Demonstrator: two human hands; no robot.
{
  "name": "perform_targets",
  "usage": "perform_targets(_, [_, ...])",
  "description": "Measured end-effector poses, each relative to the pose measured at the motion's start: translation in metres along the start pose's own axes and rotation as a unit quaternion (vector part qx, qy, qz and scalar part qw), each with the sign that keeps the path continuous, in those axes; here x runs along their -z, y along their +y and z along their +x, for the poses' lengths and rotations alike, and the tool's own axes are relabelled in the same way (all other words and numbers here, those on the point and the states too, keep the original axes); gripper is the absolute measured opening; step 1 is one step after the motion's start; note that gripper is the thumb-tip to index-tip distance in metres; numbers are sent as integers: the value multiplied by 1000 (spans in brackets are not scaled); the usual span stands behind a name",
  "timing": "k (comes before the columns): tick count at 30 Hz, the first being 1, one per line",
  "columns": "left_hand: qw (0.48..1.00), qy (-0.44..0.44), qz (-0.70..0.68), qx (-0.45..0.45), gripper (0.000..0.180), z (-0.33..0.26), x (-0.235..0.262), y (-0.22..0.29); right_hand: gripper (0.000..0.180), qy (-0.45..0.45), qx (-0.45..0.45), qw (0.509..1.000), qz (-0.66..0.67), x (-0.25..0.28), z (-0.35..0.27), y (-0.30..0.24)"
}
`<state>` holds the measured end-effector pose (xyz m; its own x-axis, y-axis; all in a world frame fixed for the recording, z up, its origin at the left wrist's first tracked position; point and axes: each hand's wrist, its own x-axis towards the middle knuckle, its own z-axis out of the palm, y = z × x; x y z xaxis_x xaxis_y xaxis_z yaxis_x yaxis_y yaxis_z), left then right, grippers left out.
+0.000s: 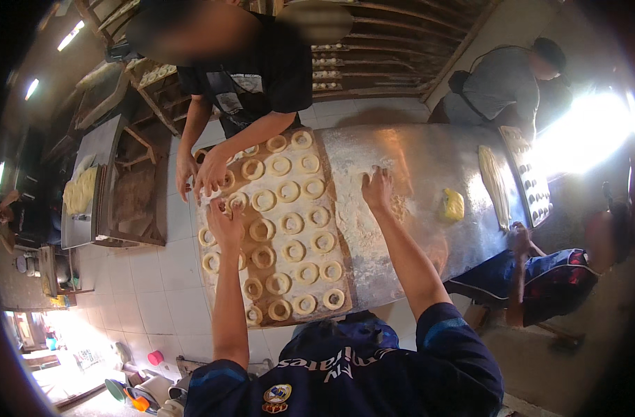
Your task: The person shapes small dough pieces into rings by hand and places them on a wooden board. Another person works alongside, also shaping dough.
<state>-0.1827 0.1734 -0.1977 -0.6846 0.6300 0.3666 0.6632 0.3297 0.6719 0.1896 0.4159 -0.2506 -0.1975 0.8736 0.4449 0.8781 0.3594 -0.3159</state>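
From where I stand, the work looks well along. A floury board (307, 233) lies on the metal worktop (408, 149), and most of it is covered with pale dough rings (292, 232) set out in rough rows, those along its right edge reaching from the far end to the near one. Forearms and hands hide part of the left side, so I can't tell whether spaces remain there.

The person's left hand (227, 224) is over the rings at that side, close to a co-worker's hands (210, 172) and a small white piece (208, 197); whether its grip is closed on anything I can't make out. The right hand (378, 187) is down over the flour (359, 233) beside the board, its grip loose and fingers apart, nothing visible in it.

Further right there is a yellow lump (454, 205) and, near another person's hand (519, 240), a long pale strip (495, 186). If that strip is dough, I'd judge some remains to be shaped, since no rings lie around it.
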Motion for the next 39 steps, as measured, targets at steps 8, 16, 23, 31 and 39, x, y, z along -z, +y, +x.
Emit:
perform_targets(8, [953, -93, -273, 93, 21, -104, -43, 137, 33, -160, -51, 951, 258, 46, -27, -21])
perform_targets(16, [718, -283, -565, 292, 35, -163, -123, 234, 24, -201, -253, 781, 534, 139, -74, -24])
perform_targets(23, [905, -171, -387, 36, 31, -187, -122, 293, 11, -137, -190, 845, 482, 126, -75, 25])
perform_targets(31, [569, -240, -756, 217, 28, -172, -100, 281, 37, -260, -324, 626, 660, 155, -65, -10])
perform_targets(39, [977, -129, -161, 55, 50, -148, -55, 223, 47, -290, -340, 612, 653, 118, -95, -98])
